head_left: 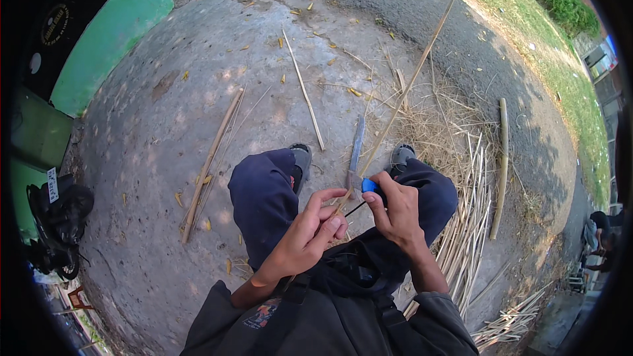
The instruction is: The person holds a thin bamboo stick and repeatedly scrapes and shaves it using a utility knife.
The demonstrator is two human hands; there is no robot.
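Note:
A long thin bamboo strip (422,62) slants from between my knees up toward the top right. My left hand (308,232) is closed around its near end, thumb and fingers pinching it. In my right hand (399,214) is a blue-handled knife (370,188), partly hidden by the fingers. Its short pale blade seems to touch the strip just beyond my left fingertips; exact contact is hard to tell. Between my shoes lies a long flat grey metal blade (357,145) on the ground.
A pile of split bamboo strips (469,214) lies right of my knee, beside fibrous shavings (442,118). Bamboo poles rest at left (214,161) and right (501,168); a thin strip (303,89) lies ahead. A motorcycle (59,217) stands by the green wall (99,59).

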